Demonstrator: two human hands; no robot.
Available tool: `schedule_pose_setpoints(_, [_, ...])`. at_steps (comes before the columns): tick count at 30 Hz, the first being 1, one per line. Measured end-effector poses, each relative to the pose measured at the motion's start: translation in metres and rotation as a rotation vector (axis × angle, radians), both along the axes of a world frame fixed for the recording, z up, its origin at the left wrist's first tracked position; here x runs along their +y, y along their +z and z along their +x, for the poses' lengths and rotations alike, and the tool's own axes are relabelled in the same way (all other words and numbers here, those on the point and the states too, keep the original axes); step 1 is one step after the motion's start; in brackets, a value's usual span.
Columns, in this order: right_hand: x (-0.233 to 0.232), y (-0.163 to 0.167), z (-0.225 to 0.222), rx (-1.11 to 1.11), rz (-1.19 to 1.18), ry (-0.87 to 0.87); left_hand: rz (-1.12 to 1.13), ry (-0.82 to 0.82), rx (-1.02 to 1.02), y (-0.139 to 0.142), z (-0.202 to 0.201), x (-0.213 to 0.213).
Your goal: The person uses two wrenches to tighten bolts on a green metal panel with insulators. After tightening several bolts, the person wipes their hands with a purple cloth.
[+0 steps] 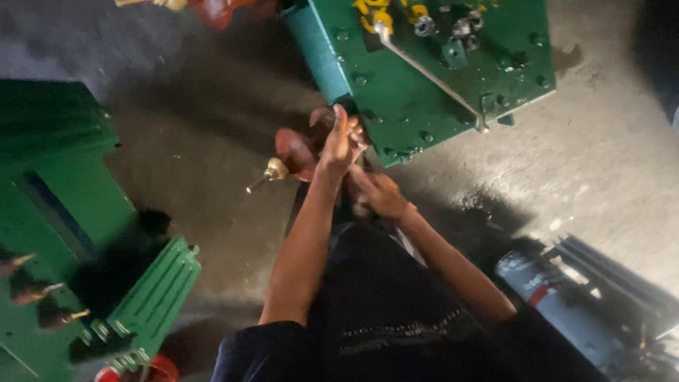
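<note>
**Both hands on a brown bushing beside the green tank**

Nearest the camera: dark clothing, two bare forearms reaching forward. The right hand (pixel 382 194) sits low, fingers curled shut around something dark beneath the insulator; what exactly they clamp cannot be told through blur. The left hand (pixel 341 141) is higher, fingers together and laid flat against the glossy reddish-brown ribbed ceramic insulator (pixel 297 152), apparently steadying it while the lower hand works. The insulator lies tilted, its brass threaded stud (pixel 272 170) pointing left and down, clear of the floor. It is held just at the corner of the green painted steel tank lid with bolt heads (pixel 431 78), touching or nearly so.

Farther left stands a second green finned metal housing (pixel 152 301) carrying three small dark bushings (pixel 32 290). Right, a grey cylinder with a red band (pixel 544 293) lies on the floor.

Surface: rough grey concrete floor (pixel 608 155), stained dark near the tank. Lighting dim, sunlit patch right.
</note>
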State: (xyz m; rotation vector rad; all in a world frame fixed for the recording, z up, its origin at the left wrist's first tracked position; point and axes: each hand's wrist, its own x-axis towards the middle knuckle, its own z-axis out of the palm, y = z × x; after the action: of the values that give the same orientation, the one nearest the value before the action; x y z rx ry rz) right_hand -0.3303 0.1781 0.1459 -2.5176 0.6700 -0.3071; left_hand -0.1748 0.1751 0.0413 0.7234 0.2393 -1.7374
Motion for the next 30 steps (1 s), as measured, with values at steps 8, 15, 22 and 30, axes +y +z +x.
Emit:
schedule_pose_setpoints(8, [-0.044,0.053,-0.075,0.241,0.622,-0.280,0.065,0.211,-0.066,0.015,-0.040,-0.020])
schedule_pose_setpoints(15, [-0.015,0.026,-0.056,-0.181,0.901,-0.566,0.091,0.229,-0.183,0.010,-0.061,-0.032])
schedule_pose_setpoints(22, [-0.037,0.045,-0.101,0.183,0.923,-0.811,0.246,0.146,-0.595,0.007,-0.060,-0.042])
schedule_pose_setpoints(30, [-0.033,0.003,-0.087,0.360,0.245,-0.575,0.177,0.271,-0.200,0.010,-0.055,-0.042])
